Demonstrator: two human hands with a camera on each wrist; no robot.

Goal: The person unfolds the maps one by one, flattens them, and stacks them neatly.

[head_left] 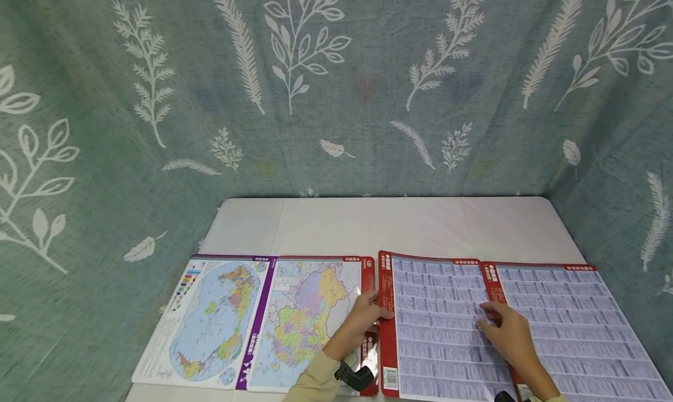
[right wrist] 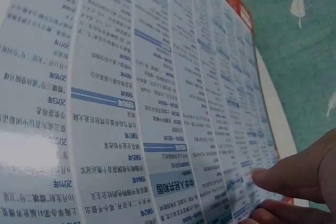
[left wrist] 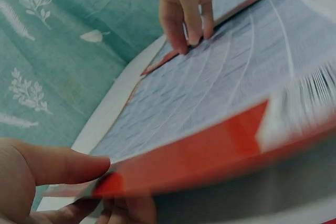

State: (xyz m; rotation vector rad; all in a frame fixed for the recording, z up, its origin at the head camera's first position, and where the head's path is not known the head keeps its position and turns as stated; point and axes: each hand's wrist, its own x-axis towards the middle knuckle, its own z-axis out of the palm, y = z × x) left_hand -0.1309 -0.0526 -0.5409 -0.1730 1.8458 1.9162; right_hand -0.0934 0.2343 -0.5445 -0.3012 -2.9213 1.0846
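Note:
A printed chart [head_left: 441, 326] of dense text with a red left border lies in front of me. My left hand [head_left: 363, 317] pinches that red border, thumb on top and fingers beneath; the left wrist view shows the edge lifted and bent, blurred. My right hand [head_left: 507, 335] is over the chart's right side, where it meets a second text chart [head_left: 583, 326]. In the left wrist view the right fingertips [left wrist: 181, 50] touch the sheet near a red strip. The right wrist view shows the right thumb [right wrist: 278, 177] over the printed columns.
To the left lie a colourful China map [head_left: 307, 320] with a red border and a world map [head_left: 215, 320] with a purple border. They rest on a white table [head_left: 326, 224]. A green leaf-patterned cloth [head_left: 368, 98] hangs behind and at both sides.

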